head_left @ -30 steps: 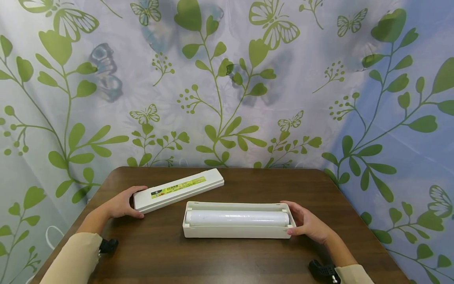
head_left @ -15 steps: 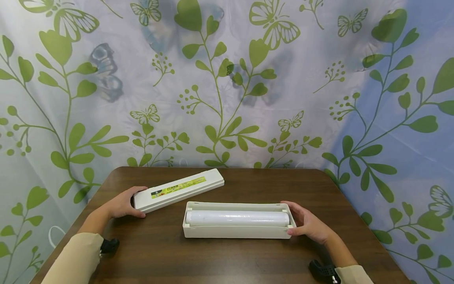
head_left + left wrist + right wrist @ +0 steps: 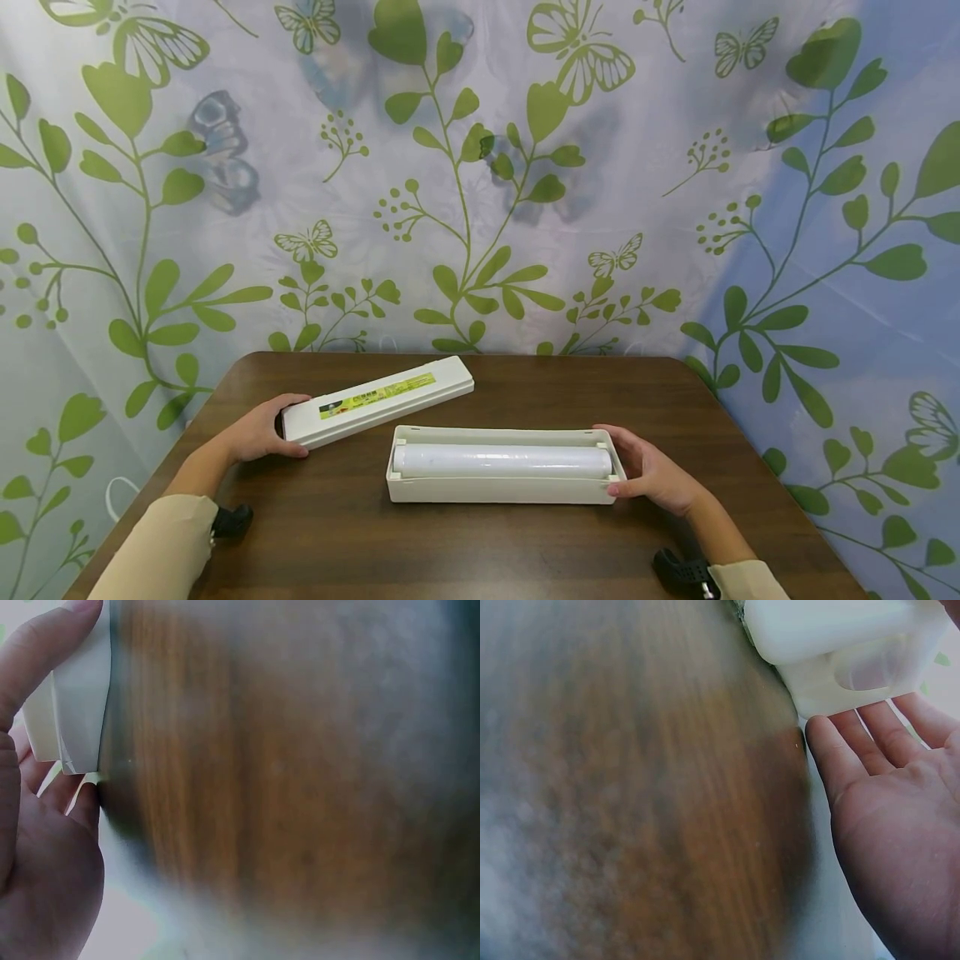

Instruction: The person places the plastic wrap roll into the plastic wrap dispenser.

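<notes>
Left hand (image 3: 258, 431) is gripping the near end of a long flat white plastic lid (image 3: 378, 400), thumb and fingers (image 3: 37, 645) curled round it; the lid, bearing a yellow-green label strip, is lying angled on the brown wood-grain counter (image 3: 480, 542), back-left. Right hand (image 3: 651, 472) is resting against the right end of the open white rectangular dispenser tray (image 3: 501, 490), fingers (image 3: 840, 757) nearly straight, touching the end wall. Tray is sitting mid-counter, just in front of the lid. A smooth glossy cling-film roll (image 3: 501, 460) is lying lengthwise inside it.
</notes>
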A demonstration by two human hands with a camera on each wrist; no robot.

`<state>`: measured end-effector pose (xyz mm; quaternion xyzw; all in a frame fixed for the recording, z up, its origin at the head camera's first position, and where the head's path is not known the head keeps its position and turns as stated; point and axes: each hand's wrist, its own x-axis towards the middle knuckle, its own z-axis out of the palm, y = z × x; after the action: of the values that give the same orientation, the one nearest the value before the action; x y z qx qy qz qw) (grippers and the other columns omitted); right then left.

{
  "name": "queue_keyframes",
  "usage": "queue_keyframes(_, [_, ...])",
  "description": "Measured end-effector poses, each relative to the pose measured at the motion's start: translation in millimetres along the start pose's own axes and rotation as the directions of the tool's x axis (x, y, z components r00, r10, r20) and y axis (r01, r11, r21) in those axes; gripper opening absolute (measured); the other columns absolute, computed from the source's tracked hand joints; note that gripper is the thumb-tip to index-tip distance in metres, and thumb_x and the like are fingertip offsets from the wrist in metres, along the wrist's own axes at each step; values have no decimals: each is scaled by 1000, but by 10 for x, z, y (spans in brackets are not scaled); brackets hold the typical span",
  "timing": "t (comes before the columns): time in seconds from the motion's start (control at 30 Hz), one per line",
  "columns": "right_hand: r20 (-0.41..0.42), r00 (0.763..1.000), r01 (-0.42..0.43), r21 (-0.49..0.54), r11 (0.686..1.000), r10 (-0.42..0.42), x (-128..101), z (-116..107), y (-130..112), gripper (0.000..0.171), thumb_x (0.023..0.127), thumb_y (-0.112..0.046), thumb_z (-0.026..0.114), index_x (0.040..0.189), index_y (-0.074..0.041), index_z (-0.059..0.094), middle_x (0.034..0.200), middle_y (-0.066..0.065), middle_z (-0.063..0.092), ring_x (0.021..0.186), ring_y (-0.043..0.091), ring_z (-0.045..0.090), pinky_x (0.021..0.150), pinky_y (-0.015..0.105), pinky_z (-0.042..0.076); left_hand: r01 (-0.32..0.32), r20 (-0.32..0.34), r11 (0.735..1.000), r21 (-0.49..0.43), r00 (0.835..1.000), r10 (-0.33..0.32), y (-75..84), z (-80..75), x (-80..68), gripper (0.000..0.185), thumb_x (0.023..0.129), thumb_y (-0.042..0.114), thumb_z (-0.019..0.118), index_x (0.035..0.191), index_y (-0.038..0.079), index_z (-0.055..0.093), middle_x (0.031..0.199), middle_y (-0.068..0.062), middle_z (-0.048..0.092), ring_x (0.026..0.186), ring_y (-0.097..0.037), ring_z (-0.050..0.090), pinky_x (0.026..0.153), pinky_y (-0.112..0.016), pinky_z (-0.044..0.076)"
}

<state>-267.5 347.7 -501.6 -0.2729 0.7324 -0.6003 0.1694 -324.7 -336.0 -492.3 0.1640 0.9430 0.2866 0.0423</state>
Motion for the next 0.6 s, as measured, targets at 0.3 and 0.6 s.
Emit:
queue_keyframes(0.3, [-1, 1000, -2, -8, 1000, 2, -9, -22, 38, 87, 85, -3, 77, 156, 1, 26, 147, 22, 45, 119, 15, 58, 93, 37, 58, -12, -9, 1000, -16, 1000, 12, 11, 11, -11, 93, 72, 43, 92, 143, 3, 50, 133, -20, 60, 109, -29, 56, 92, -43, 45])
queue_keyframes(0.6, [-4, 1000, -7, -8, 1000, 7, -10, -21, 31, 88, 85, -4, 77, 156, 1, 26, 147, 19, 46, 120, 14, 58, 94, 36, 57, -10, 9, 1000, -12, 1000, 10, 5, -19, -20, 94, 71, 43, 92, 145, 6, 48, 135, -18, 59, 111, -28, 54, 92, -43, 45])
